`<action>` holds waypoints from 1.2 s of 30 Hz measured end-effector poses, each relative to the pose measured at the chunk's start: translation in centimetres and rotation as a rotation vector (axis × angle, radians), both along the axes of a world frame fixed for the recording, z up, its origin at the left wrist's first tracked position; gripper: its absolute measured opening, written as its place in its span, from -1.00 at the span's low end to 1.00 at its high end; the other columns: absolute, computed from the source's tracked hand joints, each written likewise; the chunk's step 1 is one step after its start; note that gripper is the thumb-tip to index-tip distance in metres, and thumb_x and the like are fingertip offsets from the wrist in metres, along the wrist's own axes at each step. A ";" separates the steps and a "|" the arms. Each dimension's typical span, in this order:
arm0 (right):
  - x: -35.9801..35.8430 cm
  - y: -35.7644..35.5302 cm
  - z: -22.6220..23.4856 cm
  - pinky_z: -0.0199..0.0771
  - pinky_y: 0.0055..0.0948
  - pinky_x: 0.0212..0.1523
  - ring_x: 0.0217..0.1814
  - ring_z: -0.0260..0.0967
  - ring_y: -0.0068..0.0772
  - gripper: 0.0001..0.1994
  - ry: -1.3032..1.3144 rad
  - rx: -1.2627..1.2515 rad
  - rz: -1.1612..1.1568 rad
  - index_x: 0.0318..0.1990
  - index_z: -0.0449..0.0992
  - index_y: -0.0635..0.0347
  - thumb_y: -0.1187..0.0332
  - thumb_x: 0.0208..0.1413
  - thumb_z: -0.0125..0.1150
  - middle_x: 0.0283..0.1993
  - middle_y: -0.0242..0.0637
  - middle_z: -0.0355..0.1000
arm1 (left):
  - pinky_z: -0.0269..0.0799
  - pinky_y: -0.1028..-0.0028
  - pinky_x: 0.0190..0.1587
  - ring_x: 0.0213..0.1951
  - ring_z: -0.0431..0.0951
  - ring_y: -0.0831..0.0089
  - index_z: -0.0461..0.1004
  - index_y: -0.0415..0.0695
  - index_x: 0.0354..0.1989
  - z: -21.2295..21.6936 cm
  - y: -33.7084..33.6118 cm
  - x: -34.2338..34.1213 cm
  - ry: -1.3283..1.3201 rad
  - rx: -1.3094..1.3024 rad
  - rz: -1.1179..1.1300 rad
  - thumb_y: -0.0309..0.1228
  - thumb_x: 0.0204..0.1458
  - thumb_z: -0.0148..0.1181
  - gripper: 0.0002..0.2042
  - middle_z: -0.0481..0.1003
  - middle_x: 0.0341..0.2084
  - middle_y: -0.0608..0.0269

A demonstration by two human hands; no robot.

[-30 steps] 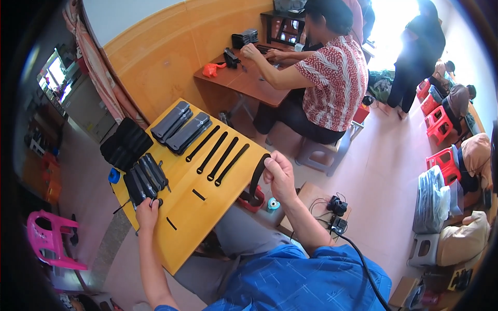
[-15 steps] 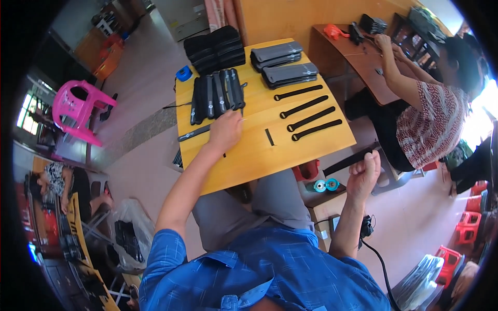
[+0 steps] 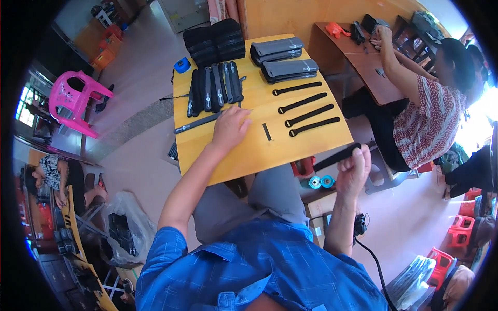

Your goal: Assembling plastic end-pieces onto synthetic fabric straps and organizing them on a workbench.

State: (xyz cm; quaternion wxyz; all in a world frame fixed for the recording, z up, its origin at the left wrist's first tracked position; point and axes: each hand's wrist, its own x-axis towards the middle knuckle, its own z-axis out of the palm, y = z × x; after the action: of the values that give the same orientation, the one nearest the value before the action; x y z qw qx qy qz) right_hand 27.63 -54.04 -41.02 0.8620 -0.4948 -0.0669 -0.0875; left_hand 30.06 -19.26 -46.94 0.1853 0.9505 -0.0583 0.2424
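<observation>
My right hand [image 3: 357,168] is raised off the table's right front corner, pinching one end of a black strap [image 3: 334,158] that slants down to the left. Over the yellow table [image 3: 233,163], my left hand [image 3: 231,128] is low with its fingers loosely bent and apart, nothing visible in them. Partly behind it lies a long grey strap [image 3: 194,124]. Just beyond are upright bundles of black and grey straps [image 3: 215,88] in a row. Several black straps with end loops [image 3: 311,115] lie side by side on the right. A short dark strip [image 3: 267,131] rests near the middle.
Behind the bundles stand a tall black stack [image 3: 214,41] and grey stacks [image 3: 289,67]. A blue tape-measure-like item [image 3: 182,65] sits at the left edge. A co-worker [image 3: 428,109] works at a brown table [image 3: 358,67]. A pink stool [image 3: 75,103] stands left.
My left hand has shifted slightly, its fingers spreading from a pinch. The right hand has come a little left and down with the black strap. The view has tilted slightly.
</observation>
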 end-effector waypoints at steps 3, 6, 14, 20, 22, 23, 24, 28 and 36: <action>-0.6 2.9 1.1 0.09 -0.69 -0.54 -0.57 0.07 -0.79 -0.83 0.023 0.019 0.075 -0.26 0.35 0.03 0.29 0.42 0.14 -0.55 -0.62 0.17 | 0.40 0.20 0.22 0.11 0.54 0.09 0.62 -0.13 0.04 2.6 -3.1 -4.0 0.188 -0.461 -0.200 -0.24 0.20 0.28 -0.68 0.56 -0.01 0.06; -1.6 5.6 2.4 0.18 -0.65 -0.51 -0.57 0.15 -0.72 -0.84 -0.002 0.136 0.219 -0.28 0.38 0.06 0.36 0.42 0.14 -0.56 -0.56 0.24 | 0.35 0.26 0.30 0.20 0.52 0.18 0.55 -0.18 0.17 4.2 -6.9 -7.7 0.220 -0.861 -0.477 -0.15 0.27 0.26 -0.58 0.55 0.09 0.06; -4.5 6.0 3.5 0.22 -0.67 -0.49 -0.56 0.14 -0.74 -0.86 -0.080 0.071 0.204 -0.23 0.39 0.07 0.34 0.45 0.08 -0.55 -0.57 0.23 | 0.51 0.48 -0.01 -0.19 0.61 0.53 0.57 -0.26 -0.06 5.7 -7.4 -14.4 0.652 -1.253 -0.566 -0.36 0.35 0.18 -0.80 0.62 -0.31 0.27; -6.2 5.1 2.2 0.24 -0.67 -0.45 -0.53 0.19 -0.72 -0.85 -0.229 -0.186 0.116 -0.27 0.44 0.09 0.35 0.44 0.14 -0.51 -0.49 0.34 | 0.50 0.61 -0.30 -0.42 0.55 0.65 0.58 -0.25 -0.12 6.7 -5.1 -18.3 0.478 -1.276 -0.386 -0.39 0.34 0.20 -0.83 0.60 -0.45 0.35; -6.6 4.9 1.3 0.24 -0.67 -0.43 -0.50 0.21 -0.72 -0.85 -0.175 -0.244 0.119 -0.26 0.47 0.10 0.34 0.43 0.16 -0.48 -0.49 0.35 | 0.49 0.62 -0.33 -0.44 0.55 0.66 0.59 -0.26 -0.12 7.1 -5.0 -19.5 0.467 -1.117 -0.331 -0.39 0.34 0.20 -0.83 0.60 -0.46 0.35; -6.7 4.8 0.7 0.26 -0.67 -0.41 -0.48 0.22 -0.73 -0.87 -0.152 -0.234 0.131 -0.23 0.50 0.11 0.33 0.42 0.18 -0.47 -0.50 0.35 | 0.49 0.62 -0.33 -0.44 0.55 0.66 0.59 -0.26 -0.12 7.0 -5.0 -20.1 0.458 -1.118 -0.328 -0.39 0.34 0.20 -0.83 0.60 -0.46 0.35; -7.0 4.9 0.3 0.26 -0.67 -0.41 -0.48 0.22 -0.73 -0.87 -0.158 -0.234 0.138 -0.23 0.50 0.11 0.33 0.42 0.18 -0.47 -0.50 0.35 | 0.49 0.61 -0.34 -0.44 0.54 0.66 0.58 -0.24 -0.08 6.9 -5.0 -20.7 0.456 -1.086 -0.320 -0.40 0.34 0.18 -0.83 0.58 -0.47 0.34; -8.3 5.9 -2.0 0.03 -0.69 -0.65 -0.61 0.09 -0.79 -0.92 -0.005 -0.174 0.057 -0.19 0.54 0.18 0.42 0.37 0.16 -0.51 -0.54 0.34 | 0.48 0.61 -0.37 -0.47 0.52 0.66 0.50 -0.22 0.05 7.3 -5.9 -22.5 0.372 -1.145 -0.209 -0.45 0.33 0.14 -0.81 0.57 -0.47 0.33; -7.8 6.0 -5.8 0.43 -0.66 -0.48 -0.48 0.43 -0.65 -0.82 0.276 -0.013 0.256 -0.38 0.37 0.07 0.47 0.34 0.08 -0.10 -0.14 0.65 | 0.51 0.61 -0.33 -0.42 0.56 0.63 0.48 -0.20 0.04 2.9 -5.4 -22.9 0.355 -1.405 -0.263 -0.49 0.32 0.13 -0.82 0.61 -0.39 0.28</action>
State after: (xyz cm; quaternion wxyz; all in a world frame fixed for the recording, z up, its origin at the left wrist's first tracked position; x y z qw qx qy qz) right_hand 19.84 -48.02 -46.81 0.8638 -0.4951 -0.0112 0.0921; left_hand 7.19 -24.69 -44.06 0.7847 0.6179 0.0282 0.0408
